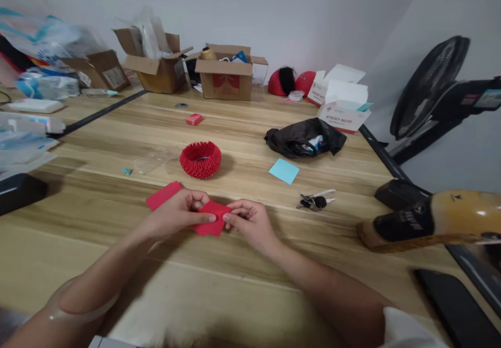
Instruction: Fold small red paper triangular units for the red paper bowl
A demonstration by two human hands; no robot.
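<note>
Between my hands are small sheets of red paper point(208, 227), held a little above the wooden table. My left hand point(180, 212) pinches them with the thumb on top. At their right edge, the thumb and forefinger of my right hand point(250, 224) pinch the same paper. Another red paper piece point(163, 193) lies flat on the table behind my left hand. Farther back sits a round red bowl of many folded paper pieces point(200, 160). Whether the held paper is one folded sheet or several, I cannot tell.
A blue sticky note point(284, 171), keys point(313, 201) and a black plastic bag point(305, 138) lie to the right. Beyond them stand a drink bottle point(430, 220), a phone point(457, 306) and a fan point(430, 87). Cardboard boxes point(227, 84) line the back wall.
</note>
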